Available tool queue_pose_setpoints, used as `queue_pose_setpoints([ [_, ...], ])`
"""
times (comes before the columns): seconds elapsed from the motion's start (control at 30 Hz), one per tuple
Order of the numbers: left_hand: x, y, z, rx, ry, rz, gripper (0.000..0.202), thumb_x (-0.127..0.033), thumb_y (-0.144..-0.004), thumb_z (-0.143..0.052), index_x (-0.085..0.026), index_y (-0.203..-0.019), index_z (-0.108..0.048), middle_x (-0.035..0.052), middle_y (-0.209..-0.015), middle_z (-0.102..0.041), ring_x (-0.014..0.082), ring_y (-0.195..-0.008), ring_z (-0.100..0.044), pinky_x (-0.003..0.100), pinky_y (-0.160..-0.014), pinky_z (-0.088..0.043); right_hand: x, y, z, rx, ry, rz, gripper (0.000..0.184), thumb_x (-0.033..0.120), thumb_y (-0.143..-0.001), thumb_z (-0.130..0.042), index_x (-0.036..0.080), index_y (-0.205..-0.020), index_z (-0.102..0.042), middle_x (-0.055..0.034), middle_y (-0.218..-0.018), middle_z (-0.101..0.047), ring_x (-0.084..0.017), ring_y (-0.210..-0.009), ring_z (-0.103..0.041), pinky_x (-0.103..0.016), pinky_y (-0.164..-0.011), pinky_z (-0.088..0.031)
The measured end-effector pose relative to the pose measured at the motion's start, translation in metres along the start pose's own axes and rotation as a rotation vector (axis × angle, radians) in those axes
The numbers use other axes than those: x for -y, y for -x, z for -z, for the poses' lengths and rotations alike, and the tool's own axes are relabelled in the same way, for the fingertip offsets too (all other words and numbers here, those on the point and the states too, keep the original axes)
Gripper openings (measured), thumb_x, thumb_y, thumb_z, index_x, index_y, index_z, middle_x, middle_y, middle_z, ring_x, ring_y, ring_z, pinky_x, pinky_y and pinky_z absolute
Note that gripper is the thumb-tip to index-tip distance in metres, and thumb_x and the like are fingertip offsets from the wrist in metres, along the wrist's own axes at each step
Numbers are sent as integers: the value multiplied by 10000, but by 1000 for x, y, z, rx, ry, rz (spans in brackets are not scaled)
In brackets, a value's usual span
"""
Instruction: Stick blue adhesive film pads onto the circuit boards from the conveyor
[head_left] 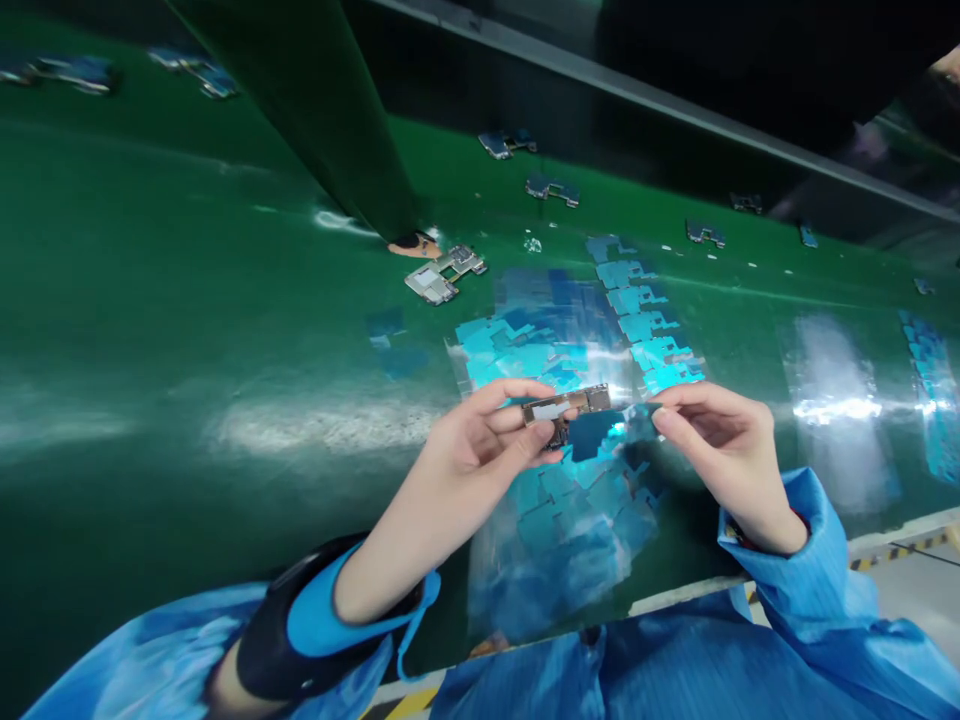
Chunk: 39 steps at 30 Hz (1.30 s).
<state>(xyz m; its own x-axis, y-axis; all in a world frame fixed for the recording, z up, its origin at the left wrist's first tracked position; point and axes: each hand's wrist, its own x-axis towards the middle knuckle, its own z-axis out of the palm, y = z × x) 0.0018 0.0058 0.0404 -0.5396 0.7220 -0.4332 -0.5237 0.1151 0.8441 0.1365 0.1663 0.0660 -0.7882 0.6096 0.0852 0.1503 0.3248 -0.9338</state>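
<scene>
Above the green work surface, my left hand [491, 440] holds a small circuit board [577, 400] between thumb and fingers. Close by on the right, my right hand [716, 440] pinches the end of a thin blue film piece [596, 432], which reaches toward the board. Whether the film touches the board I cannot tell. Under both hands lie overlapping cut blue films [547, 500] on a clear sheet. Another row of blue films [630, 300] runs away from me behind the right hand.
A larger circuit board [442, 275] rests at the foot of a green post [315, 110]. Several more boards [551, 190] lie along the back of the green surface [187, 300]. To the right are a clear sheet [832, 400] and more blue films [930, 390]. A dark rail [600, 80] crosses behind.
</scene>
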Motion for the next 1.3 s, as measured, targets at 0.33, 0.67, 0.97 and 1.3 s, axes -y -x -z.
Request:
queue_pose_setpoints([
  [0.33, 1, 6, 0, 31, 44, -21, 205, -203, -764, -743, -217, -969, -740, -8, -830, -794, 177, -804, -755, 190, -698, -624, -10, -3, 5, -81, -176, -175, 38, 207, -776, -747, 224, -798, -721, 30, -728, -678, -61, -630, -587, -158, -599, -493],
  [0.67, 1, 7, 1, 92, 136, -5, 202, -193, -803, -698, -235, -995, -740, 8, -855, -794, 203, -859, -751, 229, -681, -639, -14, -5, 5, -35, -446, -335, 82, 294, -795, -741, 223, -795, -700, 35, -710, -609, -77, -668, -583, -181, -602, -490],
  [0.97, 1, 3, 0, -65, 96, -59, 115, -182, -734, -745, -189, -848, -732, 10, -746, -778, 176, -730, -746, 185, -556, -622, -13, -6, 5, 59, -486, -376, 111, 303, -793, -743, 202, -791, -695, 32, -655, -589, -74, -627, -550, -190, -648, -497],
  [1.3, 2, -2, 5, -162, 111, -107, 120, -170, -696, -754, -156, -802, -700, -4, -673, -751, 113, -610, -694, 144, -512, -580, -2, 8, 4, 410, -204, 44, 52, 168, -833, -664, 213, -819, -643, 32, -700, -634, -102, -661, -587, -391, -1004, -452],
])
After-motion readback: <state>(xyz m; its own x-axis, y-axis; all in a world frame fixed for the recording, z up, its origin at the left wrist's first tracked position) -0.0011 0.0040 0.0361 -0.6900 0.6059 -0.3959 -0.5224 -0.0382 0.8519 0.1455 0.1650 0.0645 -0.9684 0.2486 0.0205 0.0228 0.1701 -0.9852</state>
